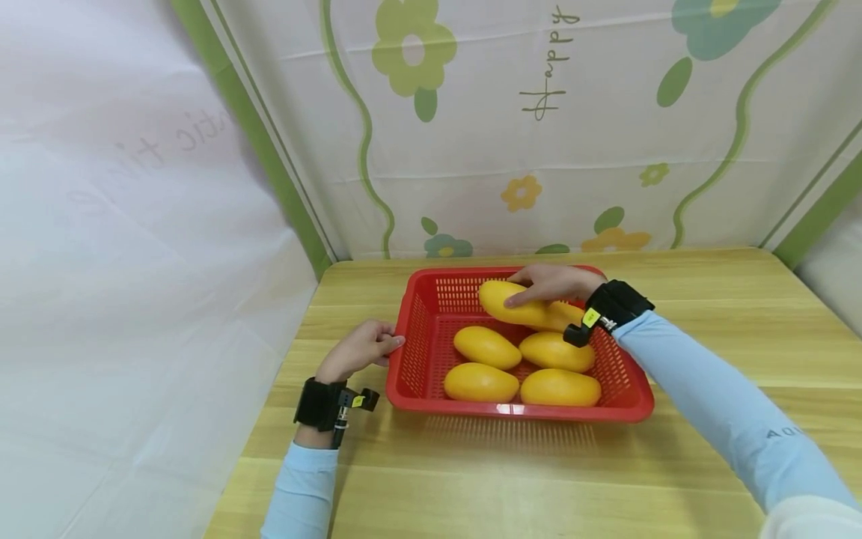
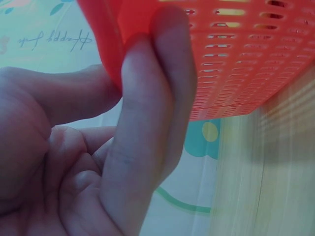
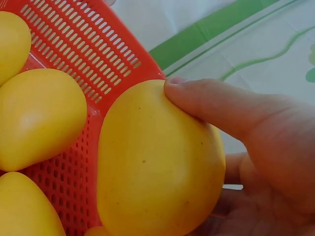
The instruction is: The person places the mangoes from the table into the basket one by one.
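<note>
A red plastic basket (image 1: 509, 409) with slotted walls stands on the wooden table. My left hand (image 1: 359, 349) pinches its left rim; in the left wrist view the thumb and fingers (image 2: 142, 98) close on the red edge from both sides. Over the basket's back part my right hand (image 1: 554, 284) grips a yellow mango (image 1: 501, 299), thumb on the near side and fingers behind it. That mango (image 3: 157, 157) fills the middle of the right wrist view. Several more mangoes (image 1: 486, 346) lie inside the basket, one of them partly hidden behind the right hand and wrist camera.
The wooden table (image 1: 539, 479) reaches out around the basket on all sides. A white cloth (image 1: 471, 150) printed with flowers hangs behind it, and another white cloth (image 1: 135, 299) hangs at the left. Black camera straps (image 1: 616, 301) circle both wrists.
</note>
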A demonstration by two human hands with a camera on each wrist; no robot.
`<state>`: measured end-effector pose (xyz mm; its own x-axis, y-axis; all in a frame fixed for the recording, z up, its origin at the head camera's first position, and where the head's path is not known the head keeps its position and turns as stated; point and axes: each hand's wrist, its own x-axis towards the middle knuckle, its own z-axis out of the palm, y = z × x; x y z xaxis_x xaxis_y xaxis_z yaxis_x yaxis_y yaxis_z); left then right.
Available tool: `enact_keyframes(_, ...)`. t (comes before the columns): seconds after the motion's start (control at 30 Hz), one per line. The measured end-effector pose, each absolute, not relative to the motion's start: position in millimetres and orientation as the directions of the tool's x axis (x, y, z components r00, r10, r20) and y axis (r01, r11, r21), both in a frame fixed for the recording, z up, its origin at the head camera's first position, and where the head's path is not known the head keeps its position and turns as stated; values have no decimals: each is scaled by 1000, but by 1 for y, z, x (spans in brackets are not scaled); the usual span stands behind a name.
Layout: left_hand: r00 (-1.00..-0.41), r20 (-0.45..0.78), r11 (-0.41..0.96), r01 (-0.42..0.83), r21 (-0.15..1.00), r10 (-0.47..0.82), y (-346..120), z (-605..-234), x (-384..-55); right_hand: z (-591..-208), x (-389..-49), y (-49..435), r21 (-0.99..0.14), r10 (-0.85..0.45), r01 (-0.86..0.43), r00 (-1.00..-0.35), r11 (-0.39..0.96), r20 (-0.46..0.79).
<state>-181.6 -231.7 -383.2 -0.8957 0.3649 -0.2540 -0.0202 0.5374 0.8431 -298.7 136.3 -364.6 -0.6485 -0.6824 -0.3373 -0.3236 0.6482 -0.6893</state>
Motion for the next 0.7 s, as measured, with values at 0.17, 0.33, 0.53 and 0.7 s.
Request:
enact_keyframes(0.17,-897,-249,532,-18,846,366,-232,-382,-181,-366,-299,130,-664,-655,-300,-652,685,-382)
enact_keyframes(0.33,-895,-244,525,-13,851,373,-232,-383,-180,-371,-300,123,-674,-659,-270,-622,688,-423)
enact_keyframes(0.53,-894,-248,526,-16,850,374,-231,-381,-179,-375,-295,115,-650,-611,-239,-662,722,-435)
enact_keyframes(0.7,-895,-246,524,-15,851,373,-232,-382,-180,-378,-293,109,-633,-564,-198,-693,748,-450)
